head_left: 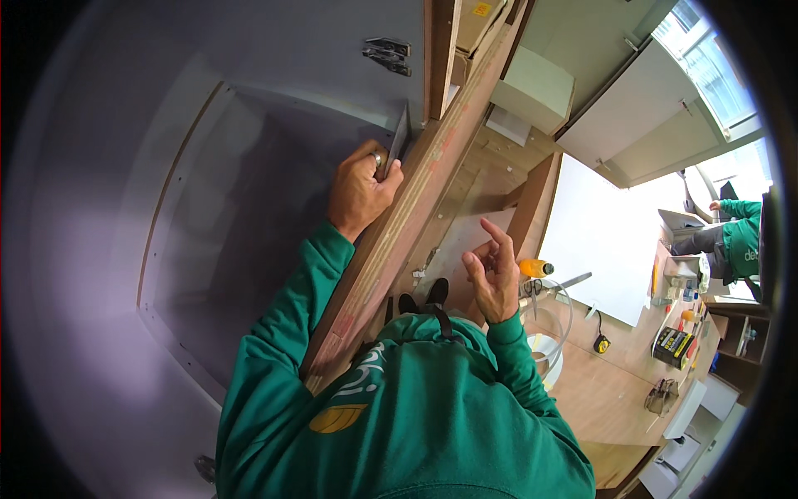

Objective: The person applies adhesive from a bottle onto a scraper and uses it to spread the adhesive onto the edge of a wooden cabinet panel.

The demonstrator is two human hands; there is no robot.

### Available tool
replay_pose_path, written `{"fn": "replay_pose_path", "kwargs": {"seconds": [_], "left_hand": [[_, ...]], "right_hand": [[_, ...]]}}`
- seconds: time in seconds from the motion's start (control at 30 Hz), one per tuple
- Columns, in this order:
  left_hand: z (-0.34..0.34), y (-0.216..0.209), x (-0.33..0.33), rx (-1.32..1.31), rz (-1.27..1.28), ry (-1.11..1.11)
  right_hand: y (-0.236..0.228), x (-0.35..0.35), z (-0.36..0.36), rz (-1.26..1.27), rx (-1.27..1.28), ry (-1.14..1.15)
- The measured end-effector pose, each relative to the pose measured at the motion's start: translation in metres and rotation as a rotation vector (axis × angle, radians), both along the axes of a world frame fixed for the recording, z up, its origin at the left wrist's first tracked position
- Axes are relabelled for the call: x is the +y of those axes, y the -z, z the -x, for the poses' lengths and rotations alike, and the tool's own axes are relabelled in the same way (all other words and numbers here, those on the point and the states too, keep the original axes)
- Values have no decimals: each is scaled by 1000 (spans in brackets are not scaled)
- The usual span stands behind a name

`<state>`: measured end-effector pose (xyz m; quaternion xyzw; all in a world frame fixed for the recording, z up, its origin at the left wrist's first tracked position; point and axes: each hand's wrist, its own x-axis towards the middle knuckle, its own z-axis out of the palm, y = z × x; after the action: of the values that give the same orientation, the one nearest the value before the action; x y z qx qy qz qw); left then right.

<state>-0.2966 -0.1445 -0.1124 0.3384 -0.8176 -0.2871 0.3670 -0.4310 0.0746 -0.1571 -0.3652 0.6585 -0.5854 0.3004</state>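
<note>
My left hand (359, 193) is closed around what looks like a putty knife (402, 137), its thin dark blade pointing away from me beside the cabinet's wooden edge. The handle is mostly hidden in the fist. Behind the hand lies the grey inside of a cabinet (241, 183), with a metal hinge (387, 56) on the panel above. Along my left forearm runs a thick layered plywood edge (432, 179). My right hand (495, 279) is raised with nothing in it, its fingers apart and partly bent, near an orange-yellow bottle (536, 268) on the workbench.
The wooden workbench (582, 407) at right bears a white panel (594, 241), scissors (533, 293), a tape measure (602, 343), a white bucket (544, 358) and a black box (672, 346). Another person (740, 237) in green stands beyond. Cabinets (632, 116) line the far side.
</note>
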Motion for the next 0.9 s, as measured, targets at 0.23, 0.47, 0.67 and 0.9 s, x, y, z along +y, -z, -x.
{"fn": "replay_pose_path", "kwargs": {"seconds": [0.23,0.47,0.67,0.9], "left_hand": [[-6,3,-3,-14,42,18],[-8,0,-4,-44,6,40],[-2,2,-2,12,35,12],[-19,1,6,-1,9,45]], "right_hand": [[0,7,6,19,9,37],[-1,14,14,-4,33,39],[-3,7,13,-17,31,3],[-5,0,16,4,49,-14]]}}
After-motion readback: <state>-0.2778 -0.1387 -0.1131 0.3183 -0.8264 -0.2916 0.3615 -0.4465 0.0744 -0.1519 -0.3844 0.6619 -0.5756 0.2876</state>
